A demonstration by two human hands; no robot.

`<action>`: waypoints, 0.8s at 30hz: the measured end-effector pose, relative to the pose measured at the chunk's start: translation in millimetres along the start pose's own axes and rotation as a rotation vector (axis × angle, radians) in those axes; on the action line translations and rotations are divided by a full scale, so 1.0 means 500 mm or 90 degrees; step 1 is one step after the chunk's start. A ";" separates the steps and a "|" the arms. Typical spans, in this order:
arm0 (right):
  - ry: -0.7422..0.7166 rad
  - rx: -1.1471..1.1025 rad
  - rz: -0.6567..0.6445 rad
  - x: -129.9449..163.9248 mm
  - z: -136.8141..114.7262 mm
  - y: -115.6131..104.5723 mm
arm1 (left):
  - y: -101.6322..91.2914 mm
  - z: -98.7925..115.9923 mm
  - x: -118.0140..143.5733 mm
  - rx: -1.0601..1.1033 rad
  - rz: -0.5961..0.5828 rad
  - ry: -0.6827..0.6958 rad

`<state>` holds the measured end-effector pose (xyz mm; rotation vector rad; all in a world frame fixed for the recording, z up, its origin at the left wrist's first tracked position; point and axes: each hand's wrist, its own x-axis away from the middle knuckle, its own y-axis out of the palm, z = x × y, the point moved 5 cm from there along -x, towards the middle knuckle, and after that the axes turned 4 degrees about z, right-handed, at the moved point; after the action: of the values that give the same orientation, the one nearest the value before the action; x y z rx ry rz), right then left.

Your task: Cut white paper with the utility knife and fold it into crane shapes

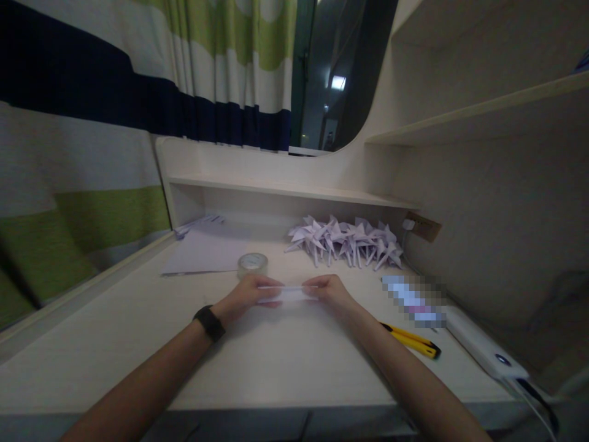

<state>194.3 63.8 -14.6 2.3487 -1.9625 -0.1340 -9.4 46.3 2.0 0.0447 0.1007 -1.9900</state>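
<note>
Both hands meet over the middle of the white desk, pinching one narrow folded strip of white paper [292, 294] by its two ends. My left hand [251, 291], with a dark band on its wrist, grips the left end. At the opposite end, my right hand [330, 290] has its fingers closed on the paper. Just behind the left hand stands a roll of clear tape [253, 263]. Fingertips cover the ends of the strip, so its full length is hidden.
Several white paper pinwheels [347, 239] lie in a row at the back. White paper sheets [207, 247] are stacked back left. To the right are a yellow utility knife [411, 341], a blurred-out object [409, 299] and a white power strip [481, 344] with a cable.
</note>
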 end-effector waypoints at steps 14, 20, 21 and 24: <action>-0.016 0.045 -0.069 0.014 0.000 0.034 | 0.001 -0.018 -0.004 0.056 -0.002 -0.029; -0.019 0.055 -0.059 0.019 -0.010 0.034 | 0.005 -0.017 0.002 0.051 -0.030 -0.024; -0.019 0.057 -0.054 0.019 -0.011 0.034 | 0.005 -0.016 0.002 0.049 -0.027 -0.022; -0.022 0.071 -0.036 0.021 -0.015 0.035 | 0.004 -0.018 0.000 0.047 -0.013 -0.020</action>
<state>180.1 50.3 -5.2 2.4880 -1.9690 -0.0699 -7.6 46.5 -6.9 0.0602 0.0079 -2.0141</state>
